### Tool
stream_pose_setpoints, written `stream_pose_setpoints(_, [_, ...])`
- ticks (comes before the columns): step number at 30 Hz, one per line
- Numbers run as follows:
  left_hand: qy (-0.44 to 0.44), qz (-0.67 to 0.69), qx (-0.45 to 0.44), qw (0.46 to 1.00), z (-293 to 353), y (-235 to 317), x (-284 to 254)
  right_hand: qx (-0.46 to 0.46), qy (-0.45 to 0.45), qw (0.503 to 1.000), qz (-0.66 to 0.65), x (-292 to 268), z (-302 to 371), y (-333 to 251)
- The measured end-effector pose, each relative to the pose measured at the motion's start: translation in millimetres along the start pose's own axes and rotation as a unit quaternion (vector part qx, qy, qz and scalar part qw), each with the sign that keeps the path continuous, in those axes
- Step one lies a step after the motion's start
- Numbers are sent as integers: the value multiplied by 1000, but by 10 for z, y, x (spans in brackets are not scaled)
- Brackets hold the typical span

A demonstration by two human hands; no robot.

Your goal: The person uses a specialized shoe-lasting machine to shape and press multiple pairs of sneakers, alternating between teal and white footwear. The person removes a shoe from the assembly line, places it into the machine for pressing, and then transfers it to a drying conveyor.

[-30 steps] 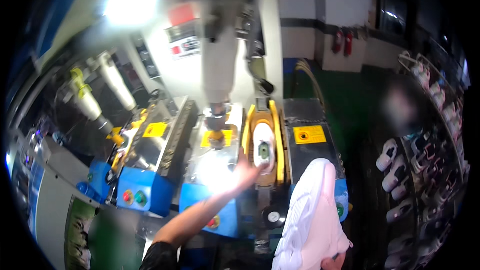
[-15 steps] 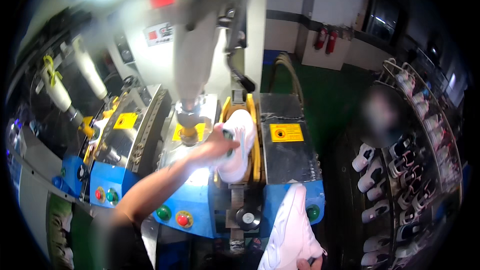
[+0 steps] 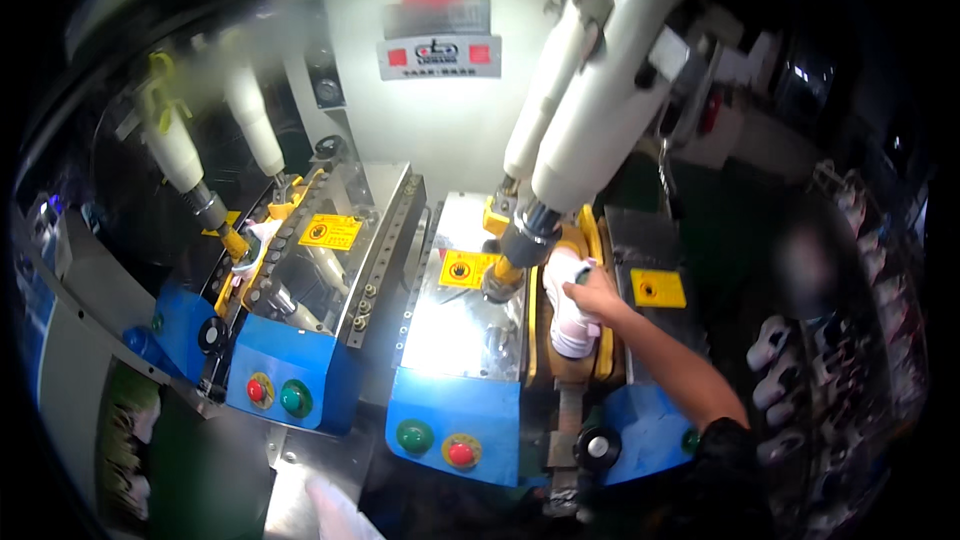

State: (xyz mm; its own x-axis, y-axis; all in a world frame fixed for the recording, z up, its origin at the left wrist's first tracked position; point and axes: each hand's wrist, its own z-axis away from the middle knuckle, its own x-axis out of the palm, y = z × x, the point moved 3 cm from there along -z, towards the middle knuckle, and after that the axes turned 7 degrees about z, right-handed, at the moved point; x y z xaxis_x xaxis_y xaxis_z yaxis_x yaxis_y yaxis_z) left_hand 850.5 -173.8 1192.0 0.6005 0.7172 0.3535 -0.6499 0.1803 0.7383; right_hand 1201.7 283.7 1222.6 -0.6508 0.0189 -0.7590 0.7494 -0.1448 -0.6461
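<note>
My right hand [image 3: 592, 294] comes in from the lower right on a bare forearm with a black sleeve. Its fingers are closed on a white shoe [image 3: 570, 325]. The shoe sits upright in the yellow-lined cradle [image 3: 603, 355] of the right press station, just right of the white cylinder [image 3: 600, 130] and its yellow tip [image 3: 503, 275]. My left hand is out of view. A blurred white shape [image 3: 335, 512] shows at the bottom edge; I cannot tell what holds it.
A second press station [image 3: 320, 270] stands to the left, with its own white cylinders [image 3: 180, 155] and a white shoe part [image 3: 255, 240]. Blue front panels carry red and green buttons [image 3: 268, 392] [image 3: 436, 443]. Racks of white shoes [image 3: 810, 370] fill the right side, by a blurred person.
The view has swung left and closer. My left arm, which held the shoe in the cradle, is gone from view. My right hand, earlier low with a white shoe, now grips the shoe in the cradle.
</note>
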Motion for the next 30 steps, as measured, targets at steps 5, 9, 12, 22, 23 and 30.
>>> stream_pose_setpoints(5, [137,15,-8,990,24,-210,-517,-12,13,993,118,101,-43,-79])
stream_pose_setpoints(9, [184,3,-21,983,78,-261,-759,4,82,990,115,173,283,-215])
stream_pose_setpoints(12, [208,-28,-17,978,140,-371,-1285,-26,120,988,99,681,437,-50])
stream_pose_setpoints(22, [47,16,-135,990,-436,-198,-590,-156,222,949,160,213,775,-100])
stream_pose_setpoints(23, [77,7,-152,985,-506,-320,-812,-186,189,953,145,88,1031,-219])
stream_pose_setpoints(30, [17,-1,-142,990,-481,-235,-1022,-25,25,995,92,-130,2005,-352])
